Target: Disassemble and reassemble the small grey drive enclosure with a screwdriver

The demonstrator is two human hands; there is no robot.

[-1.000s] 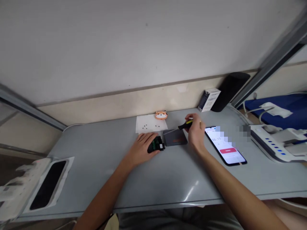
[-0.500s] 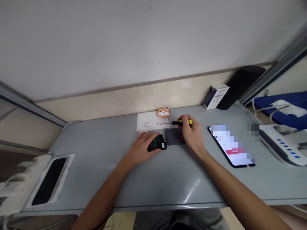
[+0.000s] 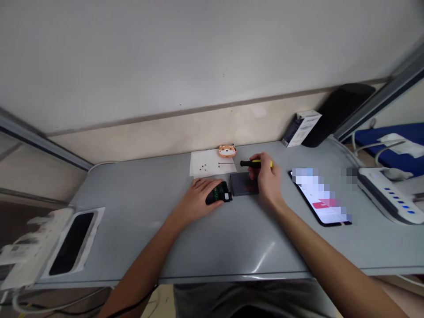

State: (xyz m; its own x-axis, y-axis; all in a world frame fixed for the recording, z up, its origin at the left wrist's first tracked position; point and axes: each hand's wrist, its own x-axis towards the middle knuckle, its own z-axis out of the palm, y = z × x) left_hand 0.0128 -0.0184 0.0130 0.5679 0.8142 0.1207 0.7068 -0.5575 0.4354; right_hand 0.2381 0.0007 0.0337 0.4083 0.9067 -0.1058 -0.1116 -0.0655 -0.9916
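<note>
My left hand (image 3: 199, 197) is wrapped round a small black device with a green circuit board (image 3: 219, 192), resting on the grey table. In my right hand (image 3: 267, 176) is a screwdriver (image 3: 251, 164) with a black and yellow handle. Its thin shaft points left, and the tip is over a white paper (image 3: 209, 158), at one of several tiny dark screws (image 3: 202, 168). Between my hands lies a flat dark grey box (image 3: 242, 184), partly covered by my right hand. An orange animal-faced case (image 3: 227, 151) sits on the paper's back right corner.
At the right are a lit phone (image 3: 319, 201) and a white power strip (image 3: 391, 194). A small carton (image 3: 302, 129) and a black cylinder (image 3: 341, 112) stand at the back right. Another phone (image 3: 72, 243) lies at the left beside a white power strip (image 3: 38, 249).
The screwdriver tip has shifted slightly left over the paper, and my right hand has changed its hold on the handle. The whole view has shifted a little.
</note>
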